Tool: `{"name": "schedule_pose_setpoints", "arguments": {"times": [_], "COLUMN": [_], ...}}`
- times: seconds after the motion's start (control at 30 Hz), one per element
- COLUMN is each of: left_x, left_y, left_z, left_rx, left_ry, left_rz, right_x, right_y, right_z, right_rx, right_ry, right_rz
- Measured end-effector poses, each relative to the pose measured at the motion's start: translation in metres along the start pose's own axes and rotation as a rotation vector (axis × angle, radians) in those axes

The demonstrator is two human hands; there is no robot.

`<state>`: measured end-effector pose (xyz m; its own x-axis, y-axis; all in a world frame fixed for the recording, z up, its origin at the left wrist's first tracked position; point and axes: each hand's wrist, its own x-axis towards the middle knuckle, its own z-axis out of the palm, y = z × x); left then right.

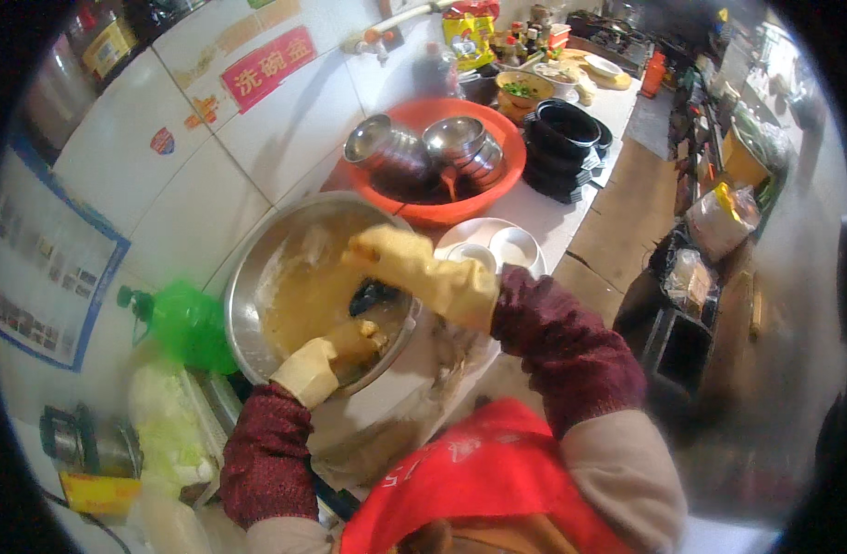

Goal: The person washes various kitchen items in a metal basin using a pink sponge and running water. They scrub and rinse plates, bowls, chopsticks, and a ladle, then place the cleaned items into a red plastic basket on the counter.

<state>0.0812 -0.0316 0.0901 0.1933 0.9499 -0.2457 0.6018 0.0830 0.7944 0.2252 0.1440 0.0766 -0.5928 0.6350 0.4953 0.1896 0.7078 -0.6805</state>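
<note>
A large stainless steel basin [243,298] of cloudy yellowish water stands on the counter before me. Both my hands wear pale yellow rubber gloves. My left hand [337,360] is partly under the water at the basin's near side, close to a dark object [369,296] in the water. What its fingers do is hard to tell. My right hand [389,260] is raised over the basin's right part, its fingers blurred and bent; no held thing shows. Just right of the basin, under my right wrist, lies a white plate [465,232] with small white dishes [515,246] on it.
An orange plastic tub [423,213] with stacked metal bowls [455,135] stands behind the basin. Stacked black bowls [562,152] are at its right. A green plastic bottle [191,322] stands left of the basin. The counter's edge [583,221] runs along the right, with floor beyond.
</note>
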Motion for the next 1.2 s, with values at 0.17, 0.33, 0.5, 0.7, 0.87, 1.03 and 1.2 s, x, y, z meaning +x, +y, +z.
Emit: {"name": "schedule_pose_setpoints", "arguments": {"times": [0.17, 0.33, 0.5, 0.7, 0.87, 1.03, 1.2], "left_x": [-0.027, -0.001, -0.038, -0.051, -0.046, -0.041, -0.034], "left_y": [0.014, -0.082, -0.151, -0.127, -0.100, -0.086, -0.097], "left_z": [-0.023, -0.044, -0.021, 0.027, 0.040, 0.036, 0.037], "left_rx": [-0.517, -0.181, -0.266, 0.411, 0.422, 0.358, 0.034], "left_ry": [0.398, 0.429, 0.674, 0.948, 0.950, 0.976, 1.018], "left_rz": [-0.188, -0.457, -0.544, -0.565, -0.612, -0.580, -0.645], "right_x": [0.010, -0.035, -0.045, -0.022, 0.007, 0.007, 0.021], "right_y": [0.053, 0.126, 0.192, 0.282, 0.317, 0.326, 0.291], "right_z": [-0.148, -0.313, -0.385, -0.430, -0.439, -0.457, -0.477], "right_rx": [-0.270, -0.732, -0.554, -0.394, -0.436, -0.424, -0.159], "right_ry": [0.339, 0.663, 0.639, 0.081, 0.018, 0.066, 0.129], "right_rz": [0.213, 0.594, 0.733, 0.736, 0.796, 0.745, 0.664]}}
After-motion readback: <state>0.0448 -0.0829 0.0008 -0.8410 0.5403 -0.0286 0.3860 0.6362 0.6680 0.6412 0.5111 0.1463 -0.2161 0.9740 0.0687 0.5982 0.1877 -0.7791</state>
